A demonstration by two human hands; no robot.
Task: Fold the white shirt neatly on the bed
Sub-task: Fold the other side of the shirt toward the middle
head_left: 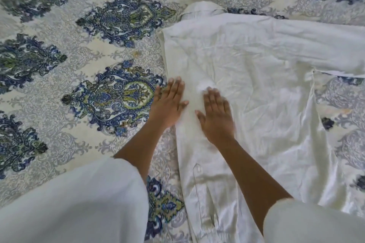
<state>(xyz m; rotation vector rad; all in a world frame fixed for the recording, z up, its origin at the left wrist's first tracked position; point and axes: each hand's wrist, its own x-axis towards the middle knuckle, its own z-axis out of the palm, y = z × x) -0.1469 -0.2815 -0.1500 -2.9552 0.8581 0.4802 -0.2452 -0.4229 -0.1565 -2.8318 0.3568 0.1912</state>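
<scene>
Shirt: white shirt (246, 85) is spread flat, centre-right of frame, collar at top, one sleeve stretched to right edge.
L hand (169, 102): laid flat w/ straight fingers on shirt's left edge; nothing grasped.
R hand (216, 114): pressed flat on shirt just beside; nothing grasped.
Bed: patterned bedspread (88, 61) is seen under shirt, left of frame.

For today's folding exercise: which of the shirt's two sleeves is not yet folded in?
The sleeve stretched toward the picture's right edge. The other sleeve lies folded down along the shirt, under the left hand and right hand.
</scene>
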